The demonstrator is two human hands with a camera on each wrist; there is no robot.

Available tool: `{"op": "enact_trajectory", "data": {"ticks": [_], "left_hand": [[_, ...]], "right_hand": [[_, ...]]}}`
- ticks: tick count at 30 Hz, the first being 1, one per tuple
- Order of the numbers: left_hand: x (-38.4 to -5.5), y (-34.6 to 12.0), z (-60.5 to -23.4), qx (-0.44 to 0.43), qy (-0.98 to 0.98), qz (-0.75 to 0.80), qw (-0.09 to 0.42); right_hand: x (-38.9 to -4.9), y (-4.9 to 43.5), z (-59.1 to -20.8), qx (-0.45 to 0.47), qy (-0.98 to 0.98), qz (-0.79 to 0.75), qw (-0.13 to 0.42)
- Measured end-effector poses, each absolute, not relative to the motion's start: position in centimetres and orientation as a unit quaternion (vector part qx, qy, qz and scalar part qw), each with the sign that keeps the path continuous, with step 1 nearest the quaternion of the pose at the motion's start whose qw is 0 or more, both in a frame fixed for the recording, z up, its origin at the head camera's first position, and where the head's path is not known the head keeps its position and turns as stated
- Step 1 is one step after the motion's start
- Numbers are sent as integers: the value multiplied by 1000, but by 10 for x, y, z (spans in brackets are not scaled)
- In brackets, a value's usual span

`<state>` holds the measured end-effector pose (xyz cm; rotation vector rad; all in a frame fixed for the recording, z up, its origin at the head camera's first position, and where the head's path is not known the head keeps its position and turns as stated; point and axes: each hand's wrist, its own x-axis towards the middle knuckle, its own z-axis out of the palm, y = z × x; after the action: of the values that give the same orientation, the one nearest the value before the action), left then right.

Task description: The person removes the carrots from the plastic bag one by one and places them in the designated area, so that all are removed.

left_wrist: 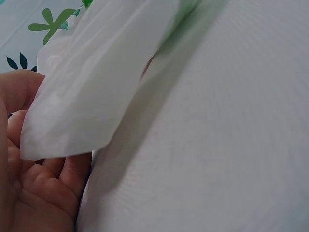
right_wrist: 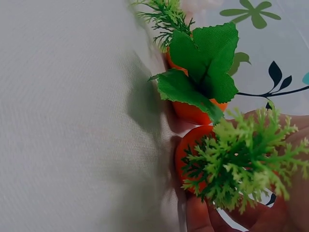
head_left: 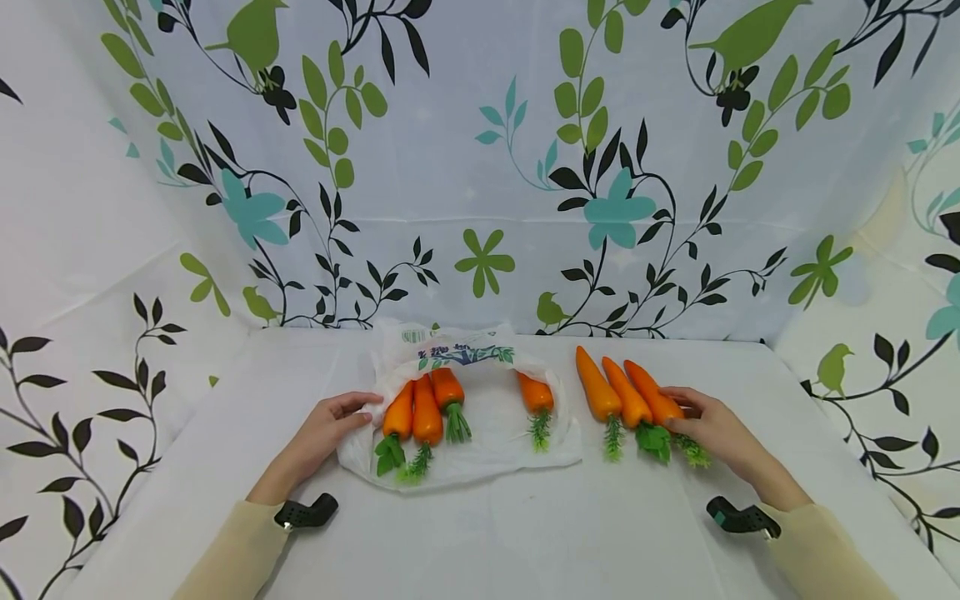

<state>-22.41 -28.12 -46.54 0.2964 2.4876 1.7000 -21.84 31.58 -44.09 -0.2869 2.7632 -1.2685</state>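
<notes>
A white plastic bag [head_left: 480,467] with printed lettering lies on the table, its mouth toward me. Several orange toy carrots with green tops are partly inside it; one carrot [head_left: 535,392] lies apart at the bag's right side. My left hand [head_left: 322,433] holds the bag's left edge between thumb and fingers; the film hides part of the fingers in the left wrist view. Right of the bag lie three more carrots side by side. My right hand [head_left: 708,429] grips the rightmost carrot [head_left: 652,392] near its feathery top [right_wrist: 241,159]. Beside it, the middle carrot has broad leaves [right_wrist: 203,72].
A white cloth covers the table [head_left: 525,542]. Behind it hangs a curtain [head_left: 465,167] printed with leaves and birds. The leftmost loose carrot [head_left: 596,387] lies just right of the bag. Black straps with small devices sit on both wrists.
</notes>
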Motion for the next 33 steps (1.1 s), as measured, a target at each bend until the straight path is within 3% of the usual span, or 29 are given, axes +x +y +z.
{"op": "enact_trajectory", "data": {"ticks": [16,33], "left_hand": [[-224,-280,-465,96,821,560,49],[-224,-280,-465,97,828,549,50]], "right_hand": [[-214,318,-430,-79,906,-414,35],[-201,299,-405,-102,923,-372,-9]]}}
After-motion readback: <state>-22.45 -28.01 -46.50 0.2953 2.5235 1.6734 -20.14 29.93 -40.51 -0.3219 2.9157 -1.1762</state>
